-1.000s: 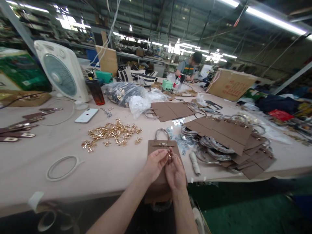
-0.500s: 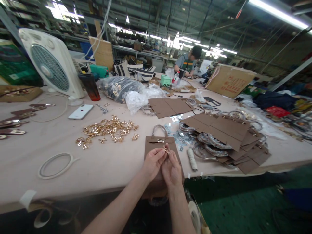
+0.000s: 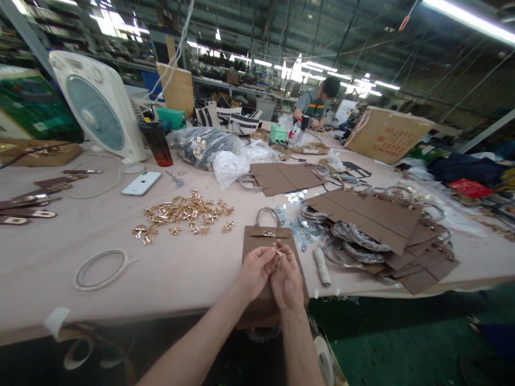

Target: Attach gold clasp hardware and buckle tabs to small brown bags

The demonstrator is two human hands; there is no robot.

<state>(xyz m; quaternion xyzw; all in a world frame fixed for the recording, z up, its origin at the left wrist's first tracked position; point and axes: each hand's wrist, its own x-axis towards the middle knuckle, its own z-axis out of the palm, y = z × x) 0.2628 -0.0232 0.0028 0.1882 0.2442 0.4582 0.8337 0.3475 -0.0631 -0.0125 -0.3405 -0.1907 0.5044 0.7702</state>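
Observation:
My left hand [image 3: 253,273] and my right hand [image 3: 286,281] meet over a brown bag panel [image 3: 267,238] at the table's front edge. Both pinch a small gold metal clasp [image 3: 277,252] between their fingertips. The panel has a wrapped handle [image 3: 267,214] and a metal lock plate near its top. A scatter of several gold clasp parts [image 3: 185,213] lies to the left on the pink table [image 3: 189,273].
A heap of brown panels with wrapped handles [image 3: 378,225] lies to the right, a white thread roll [image 3: 321,265] beside the panel. A white ring [image 3: 100,269], phone [image 3: 141,183], dark cup [image 3: 156,143] and fan [image 3: 96,112] are left. A person [image 3: 317,103] works at the far end.
My hands stay together on the clasp; the fingers shift slightly. The view swings a little, nothing on the table has moved.

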